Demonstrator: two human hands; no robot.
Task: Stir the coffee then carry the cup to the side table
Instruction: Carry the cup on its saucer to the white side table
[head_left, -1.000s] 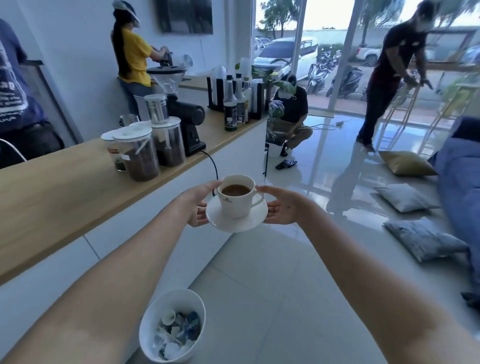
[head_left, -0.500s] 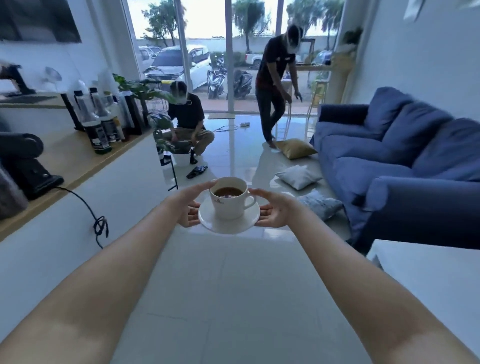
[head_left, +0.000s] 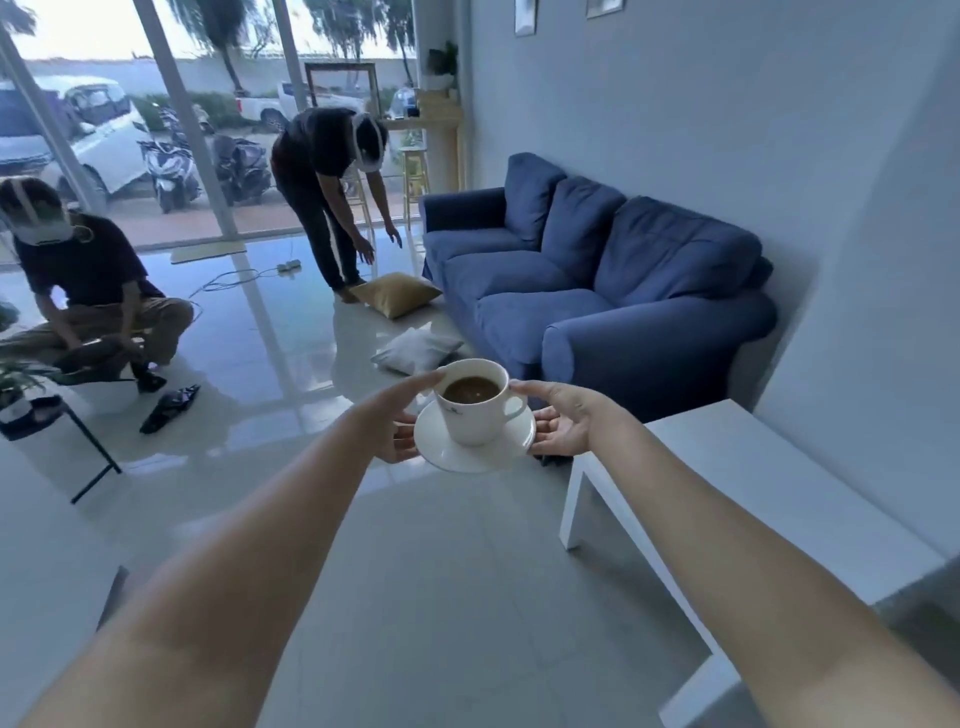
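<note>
- The cup (head_left: 475, 402) is white, holds dark coffee, and sits upright on a white saucer (head_left: 470, 449); its handle faces the right hand.
- Both are held in mid-air above the tiled floor (head_left: 415, 571), resting on no surface.
- The left hand (head_left: 397, 423) grips the saucer's left edge: fingers curl beneath the rim, thumb reaches up to touch the cup's rim.
- The right hand (head_left: 563, 421) grips the saucer's right edge: fingers curl under it, thumb extends to the top of the cup handle.
- Both forearms are extended forward from the camera wearer.
- A white side table (head_left: 779, 499) stands to the right of the cup, near but not touching it; its top appears bare in the visible part.
- A blue sofa (head_left: 597, 291) stands against the right wall, beyond the table.
- 2 cushions lie on the floor ahead of the cup: 1 gold cushion (head_left: 397, 293) and 1 white cushion (head_left: 415, 351).
- 1 person (head_left: 324, 182) in dark clothing bends toward the gold cushion, arms lowered.
- 1 more person (head_left: 88, 280) crouches at the left.
- Glass panels at the back show parked vehicles outside.
</note>
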